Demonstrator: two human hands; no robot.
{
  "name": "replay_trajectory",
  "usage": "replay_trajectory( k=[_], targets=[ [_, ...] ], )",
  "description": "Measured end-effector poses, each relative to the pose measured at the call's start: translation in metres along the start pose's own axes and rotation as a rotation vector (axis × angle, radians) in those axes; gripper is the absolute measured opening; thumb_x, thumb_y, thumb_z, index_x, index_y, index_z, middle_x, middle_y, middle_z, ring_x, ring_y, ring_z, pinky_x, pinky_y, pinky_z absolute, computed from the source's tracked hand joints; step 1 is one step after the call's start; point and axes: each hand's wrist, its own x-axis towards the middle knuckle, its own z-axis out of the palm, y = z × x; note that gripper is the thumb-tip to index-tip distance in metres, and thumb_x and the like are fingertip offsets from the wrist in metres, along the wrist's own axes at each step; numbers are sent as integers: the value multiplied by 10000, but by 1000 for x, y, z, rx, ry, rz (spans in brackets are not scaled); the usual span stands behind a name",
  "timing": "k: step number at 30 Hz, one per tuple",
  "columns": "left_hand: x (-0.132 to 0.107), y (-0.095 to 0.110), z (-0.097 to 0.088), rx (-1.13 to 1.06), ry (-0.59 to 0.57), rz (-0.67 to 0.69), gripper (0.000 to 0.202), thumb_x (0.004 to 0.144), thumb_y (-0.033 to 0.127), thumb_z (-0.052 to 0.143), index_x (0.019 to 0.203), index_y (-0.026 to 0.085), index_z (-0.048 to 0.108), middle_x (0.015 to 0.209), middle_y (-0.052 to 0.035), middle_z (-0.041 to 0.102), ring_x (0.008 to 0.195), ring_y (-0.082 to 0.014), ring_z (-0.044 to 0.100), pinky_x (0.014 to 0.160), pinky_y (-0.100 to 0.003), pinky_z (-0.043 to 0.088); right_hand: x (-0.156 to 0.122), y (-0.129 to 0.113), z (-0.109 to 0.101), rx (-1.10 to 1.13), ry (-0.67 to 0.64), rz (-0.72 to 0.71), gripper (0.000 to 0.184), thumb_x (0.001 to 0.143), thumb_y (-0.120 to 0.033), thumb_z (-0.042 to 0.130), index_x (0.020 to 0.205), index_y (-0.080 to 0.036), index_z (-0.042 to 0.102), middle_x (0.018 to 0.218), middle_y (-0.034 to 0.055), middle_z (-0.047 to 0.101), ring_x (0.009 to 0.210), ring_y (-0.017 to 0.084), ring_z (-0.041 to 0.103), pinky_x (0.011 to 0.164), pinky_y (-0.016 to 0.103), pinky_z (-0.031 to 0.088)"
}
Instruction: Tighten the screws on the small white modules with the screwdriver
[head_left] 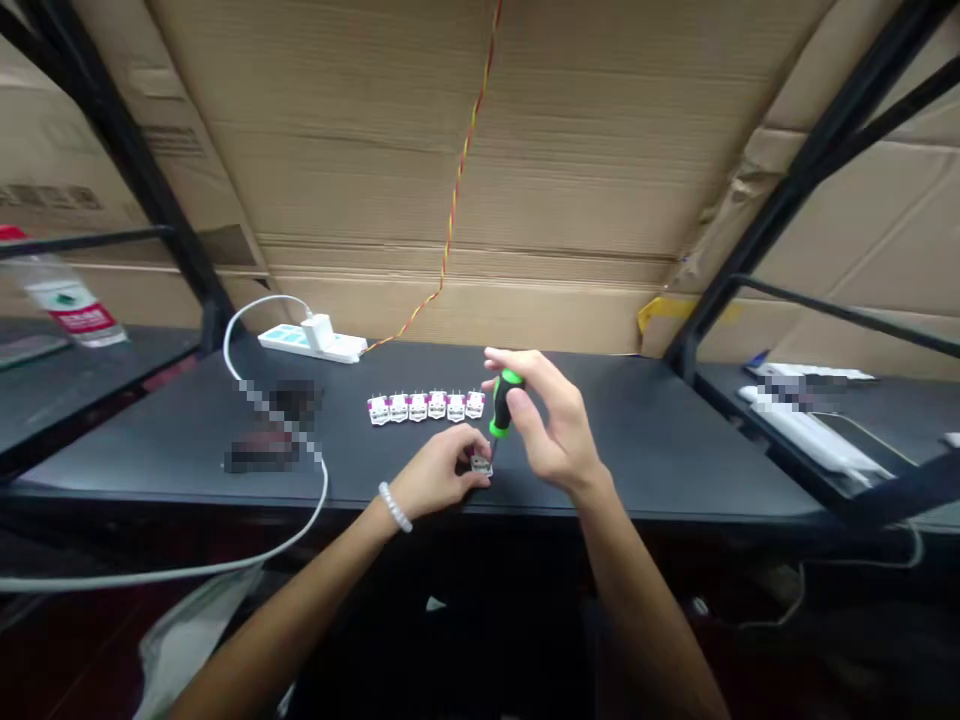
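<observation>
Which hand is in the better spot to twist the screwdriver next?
Probably the right hand: its fingers are at the green-and-black handle of the screwdriver, which points down at the small part. The left hand is busy holding that part at the table.

Centre: one screwdriver with green-and-black plastic handle [508, 388], smooth with a slight sheen, its slim shaft metal-looking; a row of six small white-and-magenta plastic-looking blocks [418, 406], hard-surfaced; a flat dark grey tabletop [675, 440], smooth and matt. Upper half: a broad brown corrugated cardboard panel [337, 150], matt, finely ribbed; straight black metal-looking posts [105, 110] at both upper corners. Left: a white oblong plastic power strip [346, 347], smooth; a clear red-capped plastic bottle [71, 300], glossy.
</observation>
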Motion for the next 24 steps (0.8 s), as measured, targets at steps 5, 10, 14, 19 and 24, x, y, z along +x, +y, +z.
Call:
replay_trajectory(
  k=[5,10,14,19,24],
  targets=[
    [0,1,1,-17,-1,9,243,757,90,836,899,201,675,958,-9,700,854,-184,625,804,-299,505,0,4,0,0,121,46,196,1018,-312,705,1199,-272,768,1052,54,783,872,198,751,753,351,634],
    [1,1,0,-8,6,9,239,756,111,848,909,202,689,977,-16,714,857,-189,639,813,-304,520,-1,7,-3,-93,129,4,305,1037,-331,646,1319,-268,743,1109,89,764,892,213,734,777,384,641],
    [1,2,0,-3,5,12,233,758,107,853,899,201,693,975,-19,716,859,-191,643,808,-299,516,-5,6,-8,99,-2,112,424,1078,-294,564,1495,-294,639,1307,103,764,1005,224,777,852,402,666],
    [1,-1,0,-21,-1,23,248,756,101,856,897,198,676,957,-13,703,846,-183,628,799,-296,512,1,-1,-6,-149,105,-16,271,966,-221,748,1228,-276,786,1041,49,774,800,176,684,704,332,603],
    [1,-2,1,-14,1,25,257,758,106,869,907,197,681,936,-6,689,829,-177,617,776,-288,496,2,-4,-3,-173,123,-34,275,964,-236,767,1233,-292,782,1025,40,763,774,172,655,683,327,578]
  ],
)
